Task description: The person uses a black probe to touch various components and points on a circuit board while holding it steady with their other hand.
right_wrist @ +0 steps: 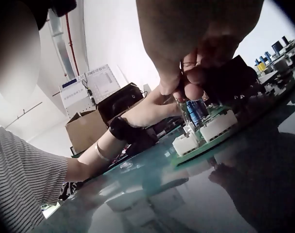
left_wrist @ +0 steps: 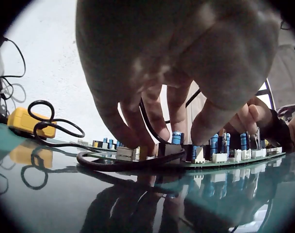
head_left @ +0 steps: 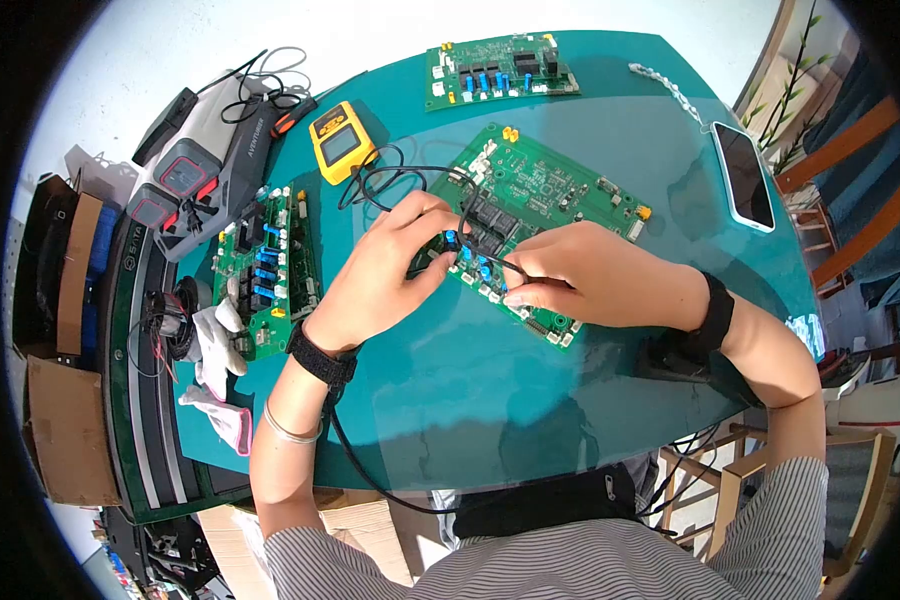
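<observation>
A green circuit board [head_left: 550, 185] lies tilted across the middle of the table, with blue cylindrical parts, black blocks and white sockets. My left hand [head_left: 375, 275] reaches over its left edge. There its thumb and fingertips grip around parts by a blue cylinder [left_wrist: 176, 138]. Over the near part of the board, my right hand [head_left: 605, 275] pinches a thin probe on a black cable between thumb and fingers. In the right wrist view its thin tip [right_wrist: 182, 110] points down among white sockets [right_wrist: 218, 125]. My fingers hide most of the probe.
A yellow meter [head_left: 342, 142] with black cable loops stands behind the left hand. Other circuit boards lie at the back [head_left: 500, 75] and left [head_left: 295, 250]. A phone [head_left: 743, 178] is on the right, white gloves [head_left: 215, 350] on the left, near a grey-black machine [head_left: 195, 165].
</observation>
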### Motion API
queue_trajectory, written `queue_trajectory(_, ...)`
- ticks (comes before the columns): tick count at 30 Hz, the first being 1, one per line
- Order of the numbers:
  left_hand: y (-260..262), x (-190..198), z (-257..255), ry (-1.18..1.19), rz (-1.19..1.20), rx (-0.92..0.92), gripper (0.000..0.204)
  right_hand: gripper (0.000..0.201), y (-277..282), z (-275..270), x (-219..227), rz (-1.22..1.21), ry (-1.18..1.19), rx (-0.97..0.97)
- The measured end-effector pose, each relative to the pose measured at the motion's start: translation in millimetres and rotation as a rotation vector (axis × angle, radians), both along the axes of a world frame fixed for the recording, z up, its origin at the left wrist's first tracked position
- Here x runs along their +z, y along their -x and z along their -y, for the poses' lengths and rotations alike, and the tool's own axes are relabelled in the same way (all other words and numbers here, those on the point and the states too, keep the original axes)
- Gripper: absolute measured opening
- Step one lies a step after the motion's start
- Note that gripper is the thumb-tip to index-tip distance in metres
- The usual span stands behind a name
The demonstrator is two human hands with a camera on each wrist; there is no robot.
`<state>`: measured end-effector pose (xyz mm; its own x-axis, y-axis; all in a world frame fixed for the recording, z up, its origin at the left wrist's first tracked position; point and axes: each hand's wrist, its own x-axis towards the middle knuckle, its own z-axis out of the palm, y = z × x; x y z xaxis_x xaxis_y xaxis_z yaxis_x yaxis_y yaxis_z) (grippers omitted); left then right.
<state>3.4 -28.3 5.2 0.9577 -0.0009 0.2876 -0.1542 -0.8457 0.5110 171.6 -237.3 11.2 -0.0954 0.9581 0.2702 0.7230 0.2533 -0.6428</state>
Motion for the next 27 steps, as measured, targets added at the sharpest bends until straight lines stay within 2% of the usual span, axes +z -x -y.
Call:
queue_trajectory(7,-0.1,0.7,0.4,-0.004,-0.008,0.003,0.036,0.023,-1.6,-0.1,0.4,-0.015,0.039,-0.007)
queue_trajectory(16,-0.2,1.3,1.4,0.006,-0.02,0.008,0.035,0.02,-1.8,-1.1,-5.1,0.012,-0.066,0.008)
queue_trajectory(21,0.4,1.6,2.3,-0.03,0.009,-0.002,0.035,0.016,-0.3,0.1,0.1,-0.145,0.027,-0.075)
queue_trajectory(25,-0.3,0.8,1.2,-0.011,0.007,-0.012,0.034,0.023,2.2,-0.5,0.1,-0.102,0.031,-0.094)
queue_trajectory(27,-0.3,0.6,1.4,-0.016,0.013,-0.012,0.033,0.023,3.8,-1.0,-3.3,-0.07,-0.044,-0.109)
